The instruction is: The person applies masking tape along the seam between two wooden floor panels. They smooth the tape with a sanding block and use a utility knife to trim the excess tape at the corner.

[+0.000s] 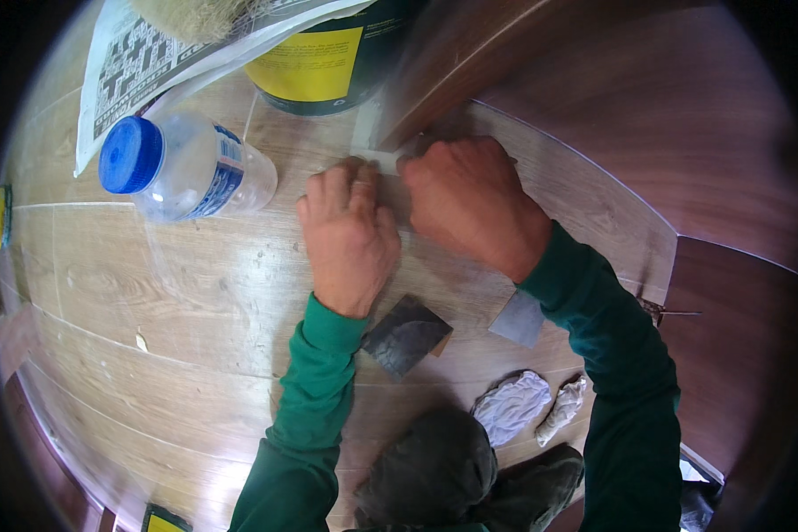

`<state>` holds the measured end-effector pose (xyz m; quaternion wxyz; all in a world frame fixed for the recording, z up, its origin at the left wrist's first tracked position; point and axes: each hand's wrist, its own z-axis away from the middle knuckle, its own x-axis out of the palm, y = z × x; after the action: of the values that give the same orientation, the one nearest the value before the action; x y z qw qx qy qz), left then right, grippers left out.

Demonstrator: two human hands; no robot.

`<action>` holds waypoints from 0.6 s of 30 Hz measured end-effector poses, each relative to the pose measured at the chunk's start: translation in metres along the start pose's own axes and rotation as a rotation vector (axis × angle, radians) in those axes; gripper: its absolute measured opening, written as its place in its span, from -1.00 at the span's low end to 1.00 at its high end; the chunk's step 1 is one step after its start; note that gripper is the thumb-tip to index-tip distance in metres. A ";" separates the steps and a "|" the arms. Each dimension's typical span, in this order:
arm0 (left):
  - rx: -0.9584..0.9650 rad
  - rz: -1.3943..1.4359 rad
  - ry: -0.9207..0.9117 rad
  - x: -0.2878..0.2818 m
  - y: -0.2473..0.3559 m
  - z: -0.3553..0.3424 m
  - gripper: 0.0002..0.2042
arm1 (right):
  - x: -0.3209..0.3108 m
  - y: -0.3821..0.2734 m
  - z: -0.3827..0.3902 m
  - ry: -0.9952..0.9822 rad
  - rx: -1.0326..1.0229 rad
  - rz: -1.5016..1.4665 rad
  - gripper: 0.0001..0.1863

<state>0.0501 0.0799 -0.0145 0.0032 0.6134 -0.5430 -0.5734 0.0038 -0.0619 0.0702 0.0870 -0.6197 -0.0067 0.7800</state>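
Note:
My left hand (350, 238) is low over the wood-look floor, its fingers bent and pressed together at a pale, tape-like strip (384, 161). Across from it my right hand (474, 202) is closed in a fist-like grip at the strip's other end, beside the foot of a brown wooden frame (457, 66). What the fingertips of either hand hold is hidden. Just below the hands lie a dark square of sandpaper (407, 337) and a grey sheet (519, 319), which looks like sandpaper too.
A clear plastic jar with a blue lid (131, 155) lies at the left. Behind it stand a dark green bucket (315, 66) and a newspaper (133, 80) bearing a fibrous bundle (191, 16). Crumpled white cloths (512, 406) lie near my knees; brown panels (647, 124) rise at the right.

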 end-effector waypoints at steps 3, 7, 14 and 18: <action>-0.022 -0.074 -0.067 -0.001 0.004 0.000 -0.57 | -0.005 0.005 0.002 -0.005 0.005 -0.010 -0.84; -0.003 -0.136 -0.125 0.000 0.005 0.001 -0.53 | -0.010 0.013 0.008 0.002 0.051 -0.015 -0.66; 0.027 -0.189 -0.169 -0.003 0.008 0.000 -0.53 | -0.015 0.030 0.034 0.184 0.007 -0.145 -0.29; 0.030 -0.181 -0.191 0.000 0.010 0.002 -0.52 | -0.009 0.037 0.051 0.246 0.054 -0.138 -0.30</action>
<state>0.0421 0.0770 -0.0084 -0.1096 0.6025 -0.4917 -0.6191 -0.0487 -0.0944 0.0861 0.1571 -0.7063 -0.0176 0.6900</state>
